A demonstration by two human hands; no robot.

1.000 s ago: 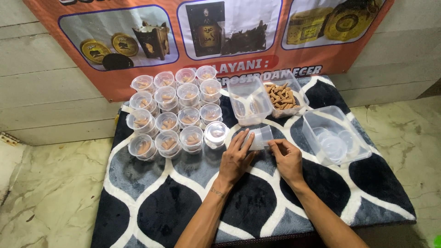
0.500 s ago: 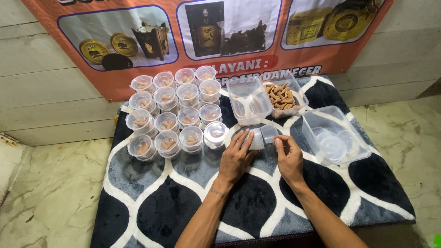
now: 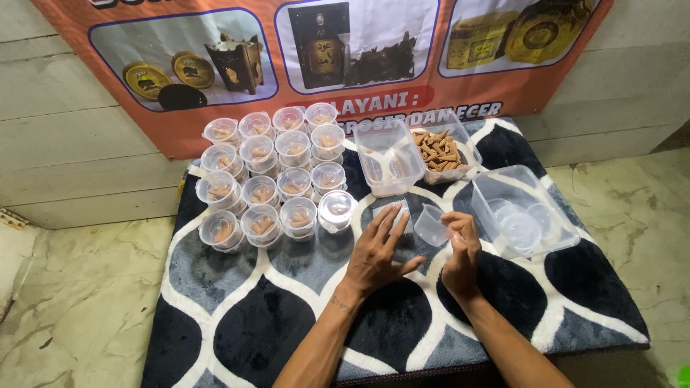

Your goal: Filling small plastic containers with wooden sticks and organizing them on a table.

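Holding small clear cup [image 3: 431, 225] in my right hand [image 3: 461, 253] at mat [image 3: 237, 338] centre, left hand [image 3: 377, 253] flat, released, lidded cups [image 3: 266, 179] toward mat's far left corner.

Small clear plastic cup [image 3: 431, 225] between left hand [image 3: 376, 251] and right hand [image 3: 460, 248] on black, grey and white patterned mat [image 3: 237, 338], lidded filled cups [image 3: 269, 169] left, clear tub of brown cones [image 3: 440, 152] behind, clear tub of lids [image 3: 519, 210] right.

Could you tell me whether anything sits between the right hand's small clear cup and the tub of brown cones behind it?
Nothing visible does: the small clear cup at the right hand faces bare mat up to the tub of brown cones.
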